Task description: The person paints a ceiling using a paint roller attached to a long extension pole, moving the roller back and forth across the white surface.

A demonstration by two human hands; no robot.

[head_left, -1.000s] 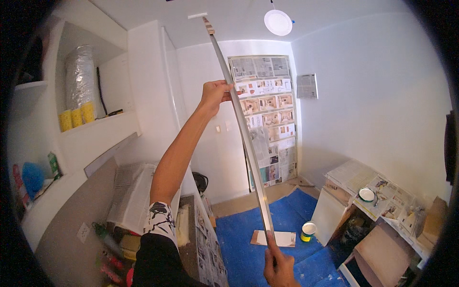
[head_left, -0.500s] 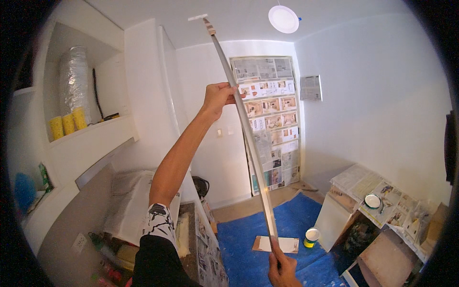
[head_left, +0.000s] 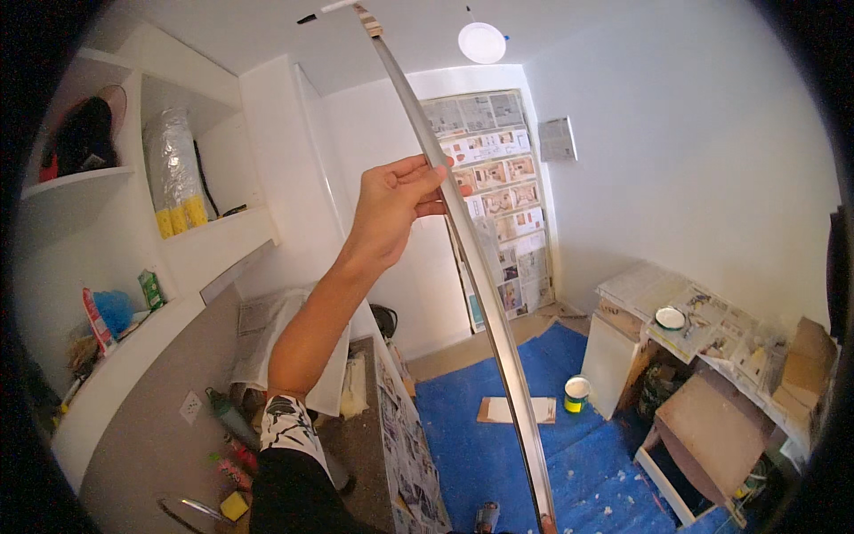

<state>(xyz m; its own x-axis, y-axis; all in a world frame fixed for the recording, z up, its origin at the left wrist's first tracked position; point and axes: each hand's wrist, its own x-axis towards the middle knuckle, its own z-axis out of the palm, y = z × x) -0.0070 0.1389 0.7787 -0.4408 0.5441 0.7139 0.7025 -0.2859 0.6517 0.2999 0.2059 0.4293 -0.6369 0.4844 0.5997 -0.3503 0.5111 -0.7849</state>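
The left hand (head_left: pixel 390 212) clasps the pole (head_left: pixel 510 356); lower on it, the right hand's (head_left: pixel 547 523) grip cannot be told. Right of the pole stands a can (head_left: pixel 576 397).

a long, pale-tipped silvery pole (head_left: pixel 488 287) slants up leftward toward the ceiling (head_left: pixel 411 52).

My left hand (head_left: pixel 391 209) is on the pole (head_left: pixel 481 276) before me, and my right hand (head_left: pixel 547 523) is at its lower part, by the bottom edge. Behind the pole, a board (head_left: pixel 500 410) lies on the floor sheet (head_left: pixel 458 436), with a can (head_left: pixel 576 397) just to its right. Farther right, a lid (head_left: pixel 670 318) sits on newspaper (head_left: pixel 633 287) on the bench (head_left: pixel 607 360). The door (head_left: pixel 525 222) stands beyond the sheet; to my left, a roll (head_left: pixel 172 147) stands on a shelf (head_left: pixel 218 246).
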